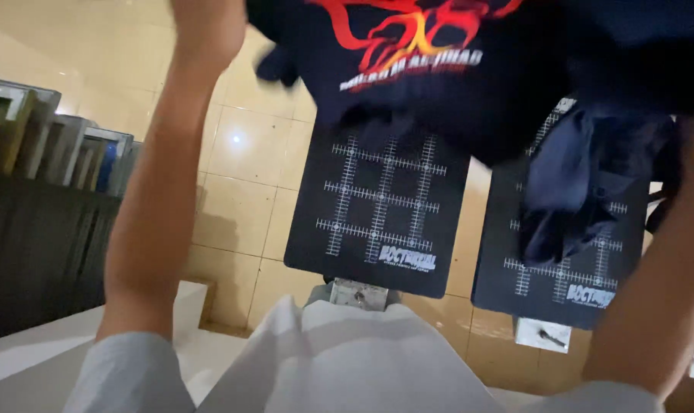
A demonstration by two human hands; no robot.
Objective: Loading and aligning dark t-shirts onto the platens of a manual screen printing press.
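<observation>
From the head camera I see my left hand point(207, 27) raised at the top edge, blurred, beside the dark printed shirt point(408, 69); I cannot tell whether it grips. My right hand is out of frame; only its forearm point(660, 275) shows. The shirt hangs over the black gridded platen point(377, 222), its far end covered. A second platen point(568, 268) beside it carries a crumpled dark cloth point(568, 191).

A dark navy T-shirt point(438, 84) with a red-and-orange flame print and white lettering hangs lifted, its lower edge draped over the far end of the gridded black platen point(377, 222).
</observation>
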